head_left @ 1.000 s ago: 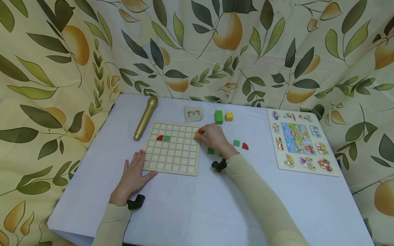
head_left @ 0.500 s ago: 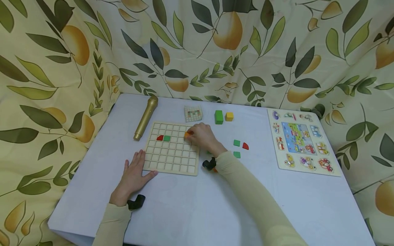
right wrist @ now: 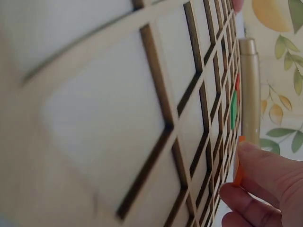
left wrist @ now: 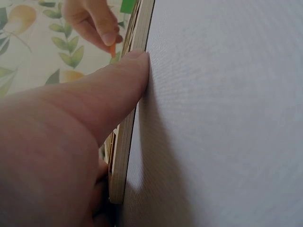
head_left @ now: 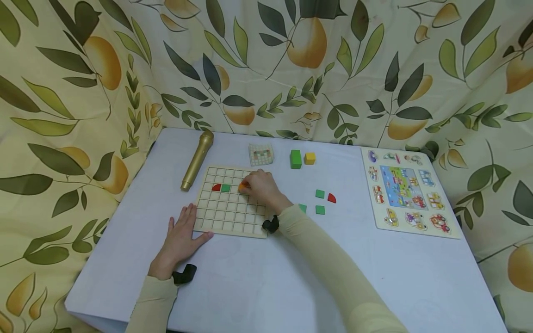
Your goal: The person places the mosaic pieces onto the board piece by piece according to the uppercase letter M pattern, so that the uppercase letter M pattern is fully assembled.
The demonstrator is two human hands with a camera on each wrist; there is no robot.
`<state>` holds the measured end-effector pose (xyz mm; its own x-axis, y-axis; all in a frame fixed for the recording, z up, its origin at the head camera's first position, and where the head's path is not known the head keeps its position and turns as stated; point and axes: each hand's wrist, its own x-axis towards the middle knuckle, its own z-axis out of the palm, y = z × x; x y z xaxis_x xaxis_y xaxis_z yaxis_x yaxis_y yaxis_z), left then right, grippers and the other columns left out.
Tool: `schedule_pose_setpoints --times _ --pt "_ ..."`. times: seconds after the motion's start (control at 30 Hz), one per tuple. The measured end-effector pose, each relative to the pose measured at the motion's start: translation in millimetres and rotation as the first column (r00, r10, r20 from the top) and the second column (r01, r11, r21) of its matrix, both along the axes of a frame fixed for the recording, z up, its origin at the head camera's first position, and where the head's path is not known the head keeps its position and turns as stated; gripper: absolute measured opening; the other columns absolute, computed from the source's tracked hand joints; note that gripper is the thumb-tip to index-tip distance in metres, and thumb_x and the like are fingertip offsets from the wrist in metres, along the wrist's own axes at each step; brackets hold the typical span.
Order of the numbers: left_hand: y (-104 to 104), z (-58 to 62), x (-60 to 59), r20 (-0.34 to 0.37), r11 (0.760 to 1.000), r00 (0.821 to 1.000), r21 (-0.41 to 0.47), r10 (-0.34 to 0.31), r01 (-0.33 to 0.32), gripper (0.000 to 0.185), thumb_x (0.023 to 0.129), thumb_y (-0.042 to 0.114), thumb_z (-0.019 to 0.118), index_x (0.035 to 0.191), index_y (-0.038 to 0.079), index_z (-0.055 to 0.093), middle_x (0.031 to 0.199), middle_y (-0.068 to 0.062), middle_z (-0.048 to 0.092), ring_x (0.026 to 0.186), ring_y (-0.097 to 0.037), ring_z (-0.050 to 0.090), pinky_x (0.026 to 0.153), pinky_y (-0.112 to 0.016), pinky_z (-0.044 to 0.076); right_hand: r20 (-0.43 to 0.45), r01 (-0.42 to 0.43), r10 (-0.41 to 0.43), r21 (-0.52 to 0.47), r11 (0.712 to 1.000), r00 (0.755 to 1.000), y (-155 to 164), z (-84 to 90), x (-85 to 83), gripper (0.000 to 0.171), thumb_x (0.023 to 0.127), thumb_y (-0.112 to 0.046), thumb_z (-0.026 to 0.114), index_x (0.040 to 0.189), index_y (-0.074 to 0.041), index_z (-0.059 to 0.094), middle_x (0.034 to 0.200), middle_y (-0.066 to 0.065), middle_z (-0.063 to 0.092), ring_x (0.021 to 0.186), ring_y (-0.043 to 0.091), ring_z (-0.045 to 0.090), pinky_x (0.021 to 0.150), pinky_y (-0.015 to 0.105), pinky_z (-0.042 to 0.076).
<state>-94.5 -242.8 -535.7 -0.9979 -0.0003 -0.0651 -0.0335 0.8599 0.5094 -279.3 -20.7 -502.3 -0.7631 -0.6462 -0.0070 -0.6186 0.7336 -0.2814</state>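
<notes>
Two hands on the job: left hand [head_left: 180, 238] lies flat, thumb against the grid board's [head_left: 233, 217] near corner. Right hand [head_left: 260, 186] pinches an orange tile [head_left: 243, 186] and has carried it leftward from the board's right edge to a cell just beside the green tile [head_left: 226, 188] and red tile [head_left: 216, 187]; placement looks close. Orange tile is small, thin, mostly covered by fingertips.

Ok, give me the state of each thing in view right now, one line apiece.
Right hand: pinching orange piece over the grid board.
Left hand: flat, pressing the grid board edge.
Red piece and green piece: seated in adjoining cells.
Gold microphone: lying on the table.
</notes>
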Motion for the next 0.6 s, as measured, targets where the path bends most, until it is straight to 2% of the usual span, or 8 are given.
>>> schedule_pose_setpoints --times 0.6 --pt "-0.8 -0.7 0.0 0.012 1.0 1.0 -0.011 -0.003 0.003 0.1 0.087 0.048 0.07 0.151 -0.009 0.018 0.158 -0.025 0.015 0.146 -0.039 0.005 0.11 -0.063 -0.003 -0.017 0.003 -0.003 0.007 1.0 1.0 -17.1 0.1 7.8 0.027 0.095 -0.037 0.065 0.106 -0.014 0.075 0.104 -0.001 0.067 0.097 0.021 0.055 0.085 0.042 0.045"
